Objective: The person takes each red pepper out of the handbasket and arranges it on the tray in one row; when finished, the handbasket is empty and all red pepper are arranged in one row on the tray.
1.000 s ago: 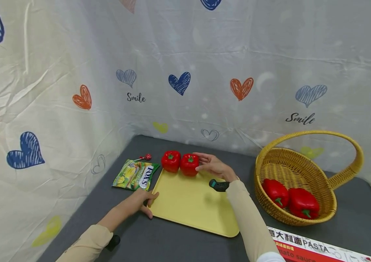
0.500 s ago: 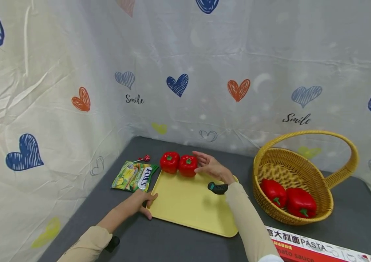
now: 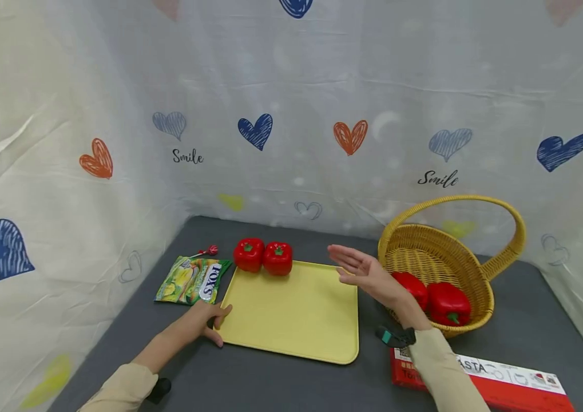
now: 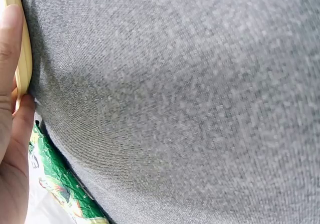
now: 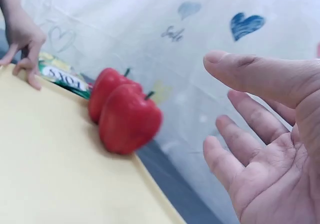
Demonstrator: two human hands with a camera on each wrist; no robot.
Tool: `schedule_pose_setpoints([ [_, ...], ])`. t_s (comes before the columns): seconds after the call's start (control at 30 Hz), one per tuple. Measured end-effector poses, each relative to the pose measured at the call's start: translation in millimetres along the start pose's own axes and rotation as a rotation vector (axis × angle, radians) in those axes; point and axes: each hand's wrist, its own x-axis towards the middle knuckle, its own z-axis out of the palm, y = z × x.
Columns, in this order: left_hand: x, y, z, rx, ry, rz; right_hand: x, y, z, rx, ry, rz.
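Note:
Two red bell peppers (image 3: 248, 255) (image 3: 278, 259) stand side by side, stems up, at the far left corner of the yellow tray (image 3: 296, 320). My left hand (image 3: 193, 329) grips the tray's near left corner; thumb and fingers lie about its rim (image 4: 23, 69) in the left wrist view. Held in the air above the tray's right side, my right hand (image 3: 373, 278) is apart from the peppers, palm facing left and fingers extended. The right wrist view shows that hand (image 5: 280, 159) holding nothing, with the pepper pair beyond it.
Right of the tray stands a wicker basket (image 3: 420, 243) with a tall handle and two more red peppers (image 3: 448, 303). A red and white pasta box (image 3: 518, 380) lies in front. Left of the tray are a Fox's candy bag (image 3: 188, 280) and a lollipop (image 3: 211, 250).
My right hand has left the right-hand pepper and moved right, toward the basket. The left hand keeps its hold on the tray corner. The head view has turned slightly right.

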Motion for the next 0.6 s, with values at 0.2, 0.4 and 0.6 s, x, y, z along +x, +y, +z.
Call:
schedule_pose_setpoints([
  [0.2,-1.9,-0.6,-0.6,0.017,-0.007,-0.005,-68.5,-38,-28,-0.097,-0.012,0.002],
  [0.4,-1.7,-1.1,-0.2,-0.002,-0.022,-0.045,-131.7,-67,-74,-0.285,0.009,0.137],
  [0.6,-0.6,-3.8,0.4,0.0,-0.02,-0.047,-170.8,-77,-106,-0.364,0.054,0.331],
])
